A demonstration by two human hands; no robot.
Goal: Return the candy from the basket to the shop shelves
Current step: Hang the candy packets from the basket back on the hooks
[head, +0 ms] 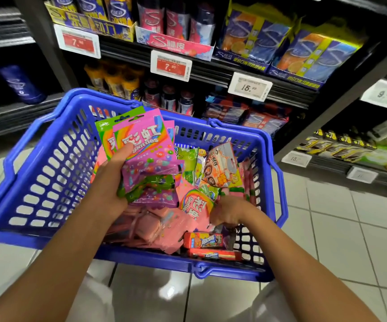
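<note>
Pale glossy floor tiles [341, 228] run beneath everything, and nearest the camera two bare forearms reach down into a blue slotted plastic shopping basket [48, 182] that stands before the shelving. On the person's right, the right hand [228, 211] is down among the sweets, its fingers curled onto a pink Skittles pouch [193, 205] lying in the heap, though how firm the grip is cannot be told. Further in, the left hand [113, 175] holds a fanned bundle of purple and green Skittles pouches [146, 154] above the basket, thumb pressed on the front one. Around them lie pink wrapped packs, red biscuit boxes [205, 240] and an orange-and-white snack bag [222, 166]. Beyond stand dark shop shelves [211, 68] of gum with price tags. Judging by this, the returning has hardly progressed: the basket is still well filled, and the gathered pouches have yet to reach a shelf.
</note>
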